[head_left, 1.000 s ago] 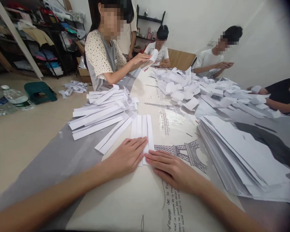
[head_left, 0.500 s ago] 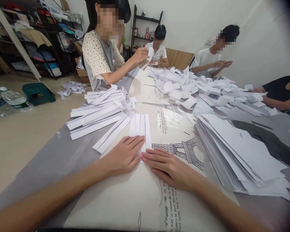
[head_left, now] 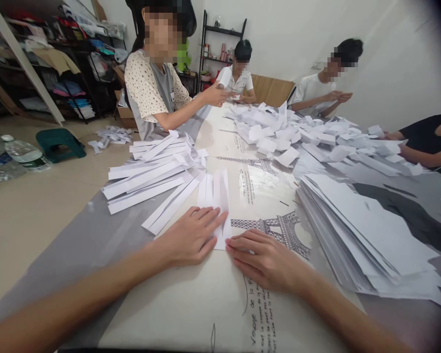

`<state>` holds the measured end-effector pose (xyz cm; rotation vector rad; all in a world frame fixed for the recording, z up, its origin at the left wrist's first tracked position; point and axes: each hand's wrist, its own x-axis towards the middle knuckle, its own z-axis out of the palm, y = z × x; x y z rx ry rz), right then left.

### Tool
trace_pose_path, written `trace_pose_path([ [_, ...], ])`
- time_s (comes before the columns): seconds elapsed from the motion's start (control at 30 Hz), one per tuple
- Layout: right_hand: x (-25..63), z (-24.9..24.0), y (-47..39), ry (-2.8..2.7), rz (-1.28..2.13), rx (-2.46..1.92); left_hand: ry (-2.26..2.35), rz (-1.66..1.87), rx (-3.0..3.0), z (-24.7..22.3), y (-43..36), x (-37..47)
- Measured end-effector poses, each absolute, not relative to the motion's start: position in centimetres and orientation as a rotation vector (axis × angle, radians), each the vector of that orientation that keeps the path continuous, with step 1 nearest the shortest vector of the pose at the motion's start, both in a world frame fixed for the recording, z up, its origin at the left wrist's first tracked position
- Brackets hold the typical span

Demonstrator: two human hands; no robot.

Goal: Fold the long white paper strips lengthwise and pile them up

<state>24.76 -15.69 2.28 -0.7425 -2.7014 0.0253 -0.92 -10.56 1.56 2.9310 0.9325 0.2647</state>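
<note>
A pleated strip of white paper (head_left: 221, 189) lies lengthwise on the table in front of me, its right-hand flap partly lifted. Flat across its lower left part rests my left hand (head_left: 191, 238), fingers stretched out and a fingertip against the raised flap. My right hand (head_left: 259, 257) has its fingers drawn together at the lower right edge of the paper, pinching it; the thumb is mostly hidden. Left of the paper lies a pile of folded white paper strips (head_left: 150, 179).
A stack of white sheets (head_left: 367, 235) stands at the right. Beyond it spreads a heap of folded papers (head_left: 294, 130). Several people sit around the table (head_left: 169, 304). A green stool (head_left: 61, 144) and a water bottle (head_left: 24, 152) are on the floor at left.
My right hand has shifted slightly right, and the paper's right flap has lifted. My left fingers have moved a little right. The person at left has lowered the paper they held up.
</note>
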Motion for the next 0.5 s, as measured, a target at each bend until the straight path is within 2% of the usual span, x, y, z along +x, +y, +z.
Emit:
trace_pose_path([
  [0.3,24.3,2.7,-15.6,-2.704,0.093,-0.703,0.914,0.317,2.998,2.8,-9.4,0.7],
  [0.5,24.4,2.7,-15.6,-2.658,0.132,-0.718,1.009,0.356,2.996,0.4,-5.0,4.8],
])
